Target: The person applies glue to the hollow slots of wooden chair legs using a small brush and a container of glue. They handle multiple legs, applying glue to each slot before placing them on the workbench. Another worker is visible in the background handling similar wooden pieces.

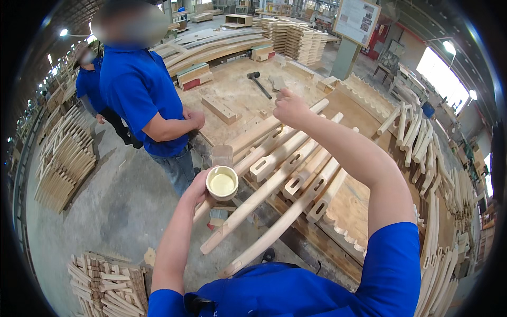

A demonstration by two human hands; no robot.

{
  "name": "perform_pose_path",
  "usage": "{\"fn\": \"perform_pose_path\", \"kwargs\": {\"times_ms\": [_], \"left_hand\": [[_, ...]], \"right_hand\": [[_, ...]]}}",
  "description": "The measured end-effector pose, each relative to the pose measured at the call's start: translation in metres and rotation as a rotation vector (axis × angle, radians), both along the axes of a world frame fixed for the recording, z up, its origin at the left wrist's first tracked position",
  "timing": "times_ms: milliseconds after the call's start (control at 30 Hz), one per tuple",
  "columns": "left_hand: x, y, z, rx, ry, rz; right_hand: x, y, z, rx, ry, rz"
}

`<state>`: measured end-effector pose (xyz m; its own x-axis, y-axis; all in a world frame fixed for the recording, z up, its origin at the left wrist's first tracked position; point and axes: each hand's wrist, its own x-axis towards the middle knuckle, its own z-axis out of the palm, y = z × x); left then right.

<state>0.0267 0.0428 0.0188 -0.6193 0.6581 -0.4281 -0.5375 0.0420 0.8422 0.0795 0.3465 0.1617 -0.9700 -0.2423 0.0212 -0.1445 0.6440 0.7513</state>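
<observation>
My left hand [198,188] is wrapped round a pale cup [222,183] with a creamy yellow content. The cup is level, above the near ends of long rounded wooden poles [245,214]. Farther off, my right hand [291,109] is closed in a fist over the far part of the poles. Something thin and yellowish shows just below it, but what the fist holds is hidden. Between and beside the poles lie shorter wooden rails [279,157] with oblong slots cut in their ends. Several poles and rails rest side by side on the workbench [240,76], their near ends overhanging its edge.
A black-headed mallet [259,84] and a wooden block [220,109] lie on the bench. At the left stands a co-worker in a blue shirt [134,87], another person behind. Stacked wooden parts [66,158] stand on the floor; curved wooden pieces [417,137] lie at the right.
</observation>
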Motion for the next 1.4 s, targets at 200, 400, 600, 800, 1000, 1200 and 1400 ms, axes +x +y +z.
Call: {"fn": "perform_pose_path", "kwargs": {"times_ms": [200, 400, 600, 800, 1000, 1200, 1400], "left_hand": [[-0.005, 0.0, -0.007, -0.046, 0.008, 0.002], [-0.006, 0.006, -0.001, -0.028, 0.09, -0.048], [-0.024, 0.011, 0.004, 0.052, 0.102, 0.202], [-0.025, 0.047, 0.034, 0.128, 0.081, 0.214], [-0.011, 0.087, 0.045, 0.072, 0.276, 0.185], [0.004, 0.097, 0.057, 0.174, 0.268, 0.156], [0.003, 0.102, 0.05, 0.243, 0.049, 0.235]], "right_hand": [[0.014, 0.006, 0.011, -0.155, 0.101, 0.225], [0.046, 0.039, 0.004, -0.324, 0.18, 0.062], [0.084, 0.061, -0.014, -0.5, 0.231, -0.007], [0.118, 0.032, -0.032, -1.211, 0.322, -0.282], [0.109, -0.015, -0.006, -0.782, 0.386, -0.003], [0.11, -0.01, -0.011, -1.23, 0.232, -0.182], [0.121, 0.003, -0.048, -1.782, 0.222, -0.229]]}}
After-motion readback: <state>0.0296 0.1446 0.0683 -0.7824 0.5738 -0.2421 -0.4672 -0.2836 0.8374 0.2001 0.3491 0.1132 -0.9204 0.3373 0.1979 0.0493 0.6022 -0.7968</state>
